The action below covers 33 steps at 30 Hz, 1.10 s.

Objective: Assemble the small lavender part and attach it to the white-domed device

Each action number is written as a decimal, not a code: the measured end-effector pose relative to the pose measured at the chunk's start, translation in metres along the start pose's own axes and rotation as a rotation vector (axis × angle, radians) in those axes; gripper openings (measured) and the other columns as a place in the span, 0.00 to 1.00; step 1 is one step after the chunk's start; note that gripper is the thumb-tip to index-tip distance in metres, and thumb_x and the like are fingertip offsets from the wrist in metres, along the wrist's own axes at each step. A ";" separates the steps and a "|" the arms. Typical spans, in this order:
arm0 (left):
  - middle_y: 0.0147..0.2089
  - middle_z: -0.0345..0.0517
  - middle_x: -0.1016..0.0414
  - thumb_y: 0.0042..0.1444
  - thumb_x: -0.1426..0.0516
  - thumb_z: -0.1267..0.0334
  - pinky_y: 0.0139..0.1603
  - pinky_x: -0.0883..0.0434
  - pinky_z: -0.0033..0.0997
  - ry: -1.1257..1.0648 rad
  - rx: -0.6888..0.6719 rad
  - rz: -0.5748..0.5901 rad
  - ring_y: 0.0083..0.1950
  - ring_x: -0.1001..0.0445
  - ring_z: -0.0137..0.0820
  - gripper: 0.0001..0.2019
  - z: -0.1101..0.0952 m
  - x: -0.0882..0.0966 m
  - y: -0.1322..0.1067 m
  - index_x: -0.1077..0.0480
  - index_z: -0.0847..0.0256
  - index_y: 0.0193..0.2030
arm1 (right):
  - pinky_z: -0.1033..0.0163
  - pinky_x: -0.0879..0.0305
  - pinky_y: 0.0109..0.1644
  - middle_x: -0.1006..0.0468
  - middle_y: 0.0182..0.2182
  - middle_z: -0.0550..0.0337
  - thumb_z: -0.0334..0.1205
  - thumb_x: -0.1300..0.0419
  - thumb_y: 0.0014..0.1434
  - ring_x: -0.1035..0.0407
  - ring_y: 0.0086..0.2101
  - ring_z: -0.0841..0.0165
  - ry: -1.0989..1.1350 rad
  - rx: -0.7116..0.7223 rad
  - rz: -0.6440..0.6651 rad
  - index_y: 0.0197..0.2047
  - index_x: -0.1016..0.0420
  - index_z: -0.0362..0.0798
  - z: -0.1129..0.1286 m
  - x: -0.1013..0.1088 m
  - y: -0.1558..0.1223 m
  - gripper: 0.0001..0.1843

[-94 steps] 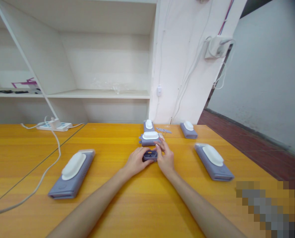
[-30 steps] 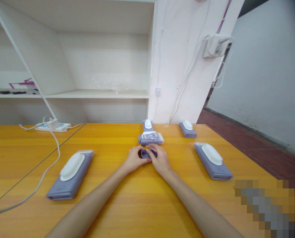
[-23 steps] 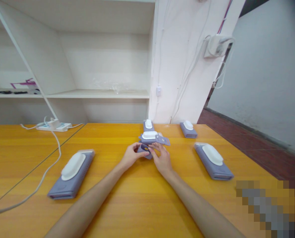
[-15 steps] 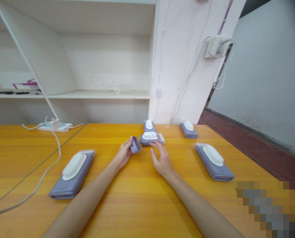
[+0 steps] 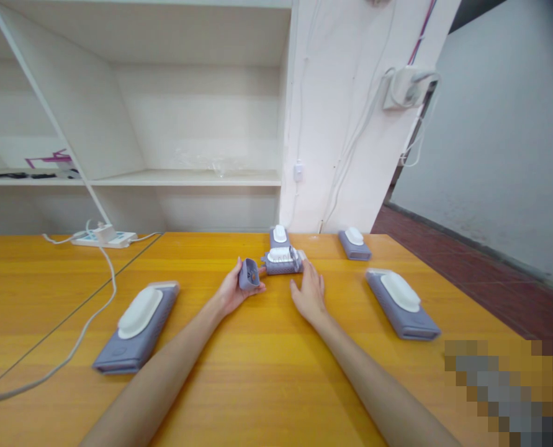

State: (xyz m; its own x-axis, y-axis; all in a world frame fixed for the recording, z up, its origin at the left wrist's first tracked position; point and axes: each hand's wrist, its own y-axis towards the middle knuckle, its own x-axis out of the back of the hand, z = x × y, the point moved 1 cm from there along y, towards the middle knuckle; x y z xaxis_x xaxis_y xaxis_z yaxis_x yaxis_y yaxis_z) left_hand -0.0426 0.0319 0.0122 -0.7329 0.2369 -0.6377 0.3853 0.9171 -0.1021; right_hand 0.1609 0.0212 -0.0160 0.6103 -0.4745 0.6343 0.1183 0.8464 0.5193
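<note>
My left hand grips a small grey-purple hollow plastic cap, its open end facing me. Just to the right of it lies a grey-purple box-shaped device with a white ribbed piece on top and a pale, see-through right end. My right hand is at that right end, fingers stretched forward and thumb apart; the fingertips seem to touch it. Directly behind, a similar grey-purple device with a white pad stands against the middle one.
More grey-purple devices with white pads lie at the left, the right and the back right of the wooden table. A power strip sits at the back left, and a white cable runs forward from it.
My right hand has moved from the front of the middle device to its right end. My left hand has turned the cap slightly and shifted a little left.
</note>
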 end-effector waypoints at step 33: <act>0.31 0.48 0.25 0.53 0.50 0.49 0.16 0.35 0.25 0.175 -0.129 -0.169 0.19 0.29 0.28 0.18 -0.025 0.023 0.000 0.37 0.64 0.36 | 0.54 0.47 0.57 0.36 0.52 0.55 0.50 0.53 0.59 0.43 0.52 0.63 0.182 0.076 0.153 0.53 0.38 0.49 -0.014 0.011 0.015 0.22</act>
State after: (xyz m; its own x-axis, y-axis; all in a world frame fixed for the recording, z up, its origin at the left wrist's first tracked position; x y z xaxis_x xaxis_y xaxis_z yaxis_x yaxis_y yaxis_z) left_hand -0.0734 0.0459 0.0164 -0.8708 0.1184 -0.4771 0.1828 0.9790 -0.0908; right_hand 0.1802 0.0324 -0.0095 0.7483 -0.2851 0.5990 -0.0414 0.8811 0.4712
